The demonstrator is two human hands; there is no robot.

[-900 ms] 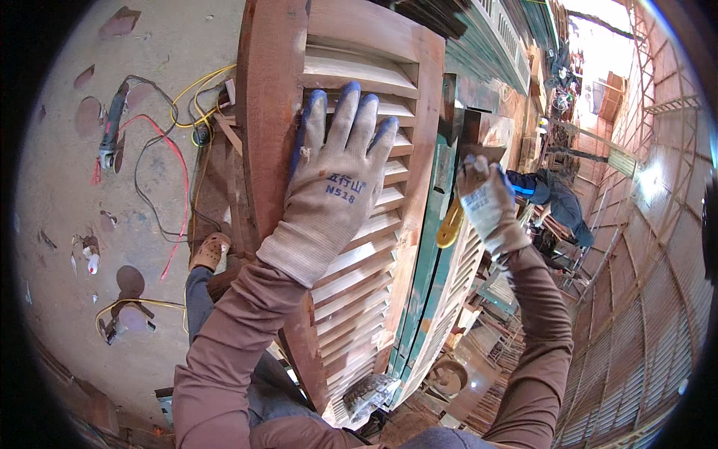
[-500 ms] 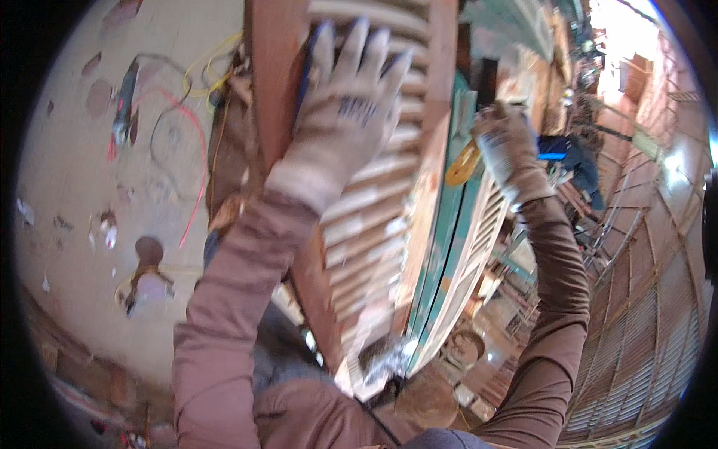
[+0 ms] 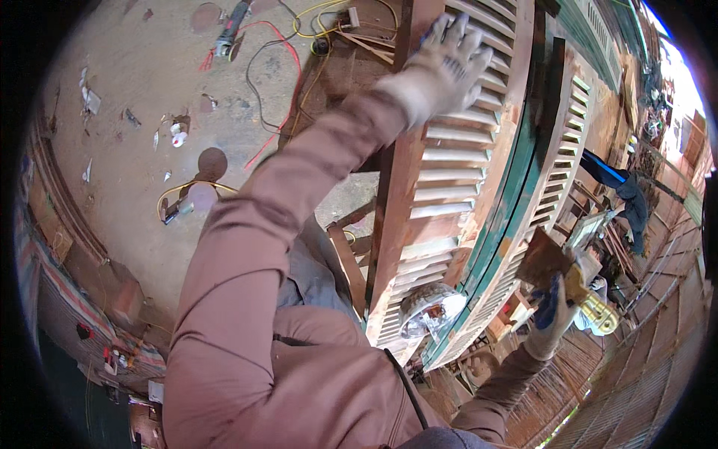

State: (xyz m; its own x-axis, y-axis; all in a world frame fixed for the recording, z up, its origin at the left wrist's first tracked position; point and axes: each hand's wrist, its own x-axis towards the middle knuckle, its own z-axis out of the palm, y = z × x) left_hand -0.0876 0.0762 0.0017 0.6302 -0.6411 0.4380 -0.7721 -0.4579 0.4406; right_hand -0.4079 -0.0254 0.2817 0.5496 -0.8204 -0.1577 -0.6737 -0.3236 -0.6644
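Note:
A louvred wooden shutter (image 3: 449, 191) with pale slats and a red-brown frame lies before me. My left hand (image 3: 449, 67), in a pale glove with dark blue on it, rests with spread fingers on its far slats. Off the shutter's right side, my right hand (image 3: 552, 310), also gloved, is closed around what looks like a wide paintbrush (image 3: 544, 262) with a flat brown end and a yellow handle. Near my body a round tub (image 3: 430, 308) with a bright, shiny inside sits on the shutter. What is in the tub is hard to make out.
Right of the shutter run green boards (image 3: 497, 243) and another louvred panel (image 3: 550, 183). On the floor at left lie an angle grinder (image 3: 228, 34), a red cord (image 3: 298, 71), a yellow cable (image 3: 299, 26) and scraps. Dark blue cloth (image 3: 634, 213) hangs at right.
My right hand has come down and nearer my body with the paintbrush, turning its brown end toward the shutter. My left hand stays on the slats. The view has swung, bringing the tub into fuller sight.

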